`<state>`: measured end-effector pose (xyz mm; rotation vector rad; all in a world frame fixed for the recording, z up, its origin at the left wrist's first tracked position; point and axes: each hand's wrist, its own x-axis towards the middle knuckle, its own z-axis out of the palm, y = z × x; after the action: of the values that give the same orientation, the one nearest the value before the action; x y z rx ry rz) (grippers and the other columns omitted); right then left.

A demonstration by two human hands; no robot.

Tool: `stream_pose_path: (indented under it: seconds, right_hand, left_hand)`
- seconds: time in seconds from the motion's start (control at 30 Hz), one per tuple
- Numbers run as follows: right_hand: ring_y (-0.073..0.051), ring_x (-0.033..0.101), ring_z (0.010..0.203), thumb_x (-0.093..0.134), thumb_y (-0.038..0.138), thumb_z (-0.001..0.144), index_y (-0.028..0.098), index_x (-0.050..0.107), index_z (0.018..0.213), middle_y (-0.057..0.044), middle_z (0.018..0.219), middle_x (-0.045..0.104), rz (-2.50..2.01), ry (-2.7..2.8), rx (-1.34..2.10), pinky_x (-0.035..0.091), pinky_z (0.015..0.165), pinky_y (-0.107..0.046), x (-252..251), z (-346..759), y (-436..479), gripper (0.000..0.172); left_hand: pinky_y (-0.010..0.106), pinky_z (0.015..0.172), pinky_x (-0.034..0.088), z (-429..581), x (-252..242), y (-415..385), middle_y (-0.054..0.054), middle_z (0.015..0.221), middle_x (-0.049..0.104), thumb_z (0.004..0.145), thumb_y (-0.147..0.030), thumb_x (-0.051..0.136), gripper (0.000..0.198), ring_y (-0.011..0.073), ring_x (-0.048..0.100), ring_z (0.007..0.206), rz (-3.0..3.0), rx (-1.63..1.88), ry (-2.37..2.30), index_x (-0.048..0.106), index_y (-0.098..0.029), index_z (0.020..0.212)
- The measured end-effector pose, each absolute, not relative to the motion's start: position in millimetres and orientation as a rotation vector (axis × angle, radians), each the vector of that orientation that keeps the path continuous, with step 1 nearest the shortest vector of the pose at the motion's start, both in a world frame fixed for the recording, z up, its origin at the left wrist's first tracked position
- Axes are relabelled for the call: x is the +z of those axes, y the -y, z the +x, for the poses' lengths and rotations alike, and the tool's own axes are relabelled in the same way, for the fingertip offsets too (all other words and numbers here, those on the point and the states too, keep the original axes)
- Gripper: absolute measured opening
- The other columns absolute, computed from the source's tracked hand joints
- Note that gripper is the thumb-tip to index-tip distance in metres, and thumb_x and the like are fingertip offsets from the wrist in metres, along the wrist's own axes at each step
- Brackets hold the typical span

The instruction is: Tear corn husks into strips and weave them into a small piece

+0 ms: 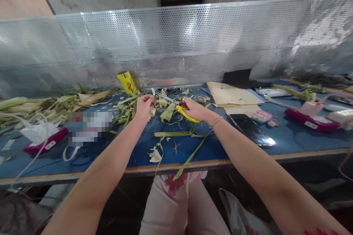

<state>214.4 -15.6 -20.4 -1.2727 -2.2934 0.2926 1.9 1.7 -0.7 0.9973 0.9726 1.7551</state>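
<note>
My right hand (194,109) is closed round the handles of a pair of scissors (167,98), one loop yellow and the other red. Their metal blades point left, reaching close to the fingertips of my left hand (145,105). Those left fingers are pinched together; a pale green strip (153,91) shows just beyond them, but what they grip is too small to tell. Beneath and between my hands lie cut leaf scraps (167,113) and a heap of greenish trimmings (124,112). Nearer to me rests a green stalk (172,134) with a long leaf (191,157) hanging over the table edge.
Corn husks (66,103) are piled at the left, behind a magenta power strip (53,140). A yellow packet (127,82) stands by the perforated metal screen (176,40). To the right are brown paper (230,94), a dark phone (249,129) and another magenta power strip (311,120).
</note>
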Motion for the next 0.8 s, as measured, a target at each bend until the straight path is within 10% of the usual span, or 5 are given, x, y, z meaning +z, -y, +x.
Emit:
stream_pose_path:
  seconds: [0.8]
  right_hand:
    - [-0.013, 0.044, 0.065, 0.035, 0.037, 0.085, 0.021, 0.029, 0.073, -0.002, 0.075, 0.051, -1.255, 2.272, 0.348, 0.030, 0.059, -0.025, -13, 211, 18, 0.021]
  left_hand:
    - [0.022, 0.056, 0.043, 12, -4, 4, -0.005, 0.050, 0.050, 0.053, -0.015, 0.066, 0.016, 0.0054, 0.049, 0.047, 1.124, 1.634, -0.873, 0.052, -0.015, 0.059]
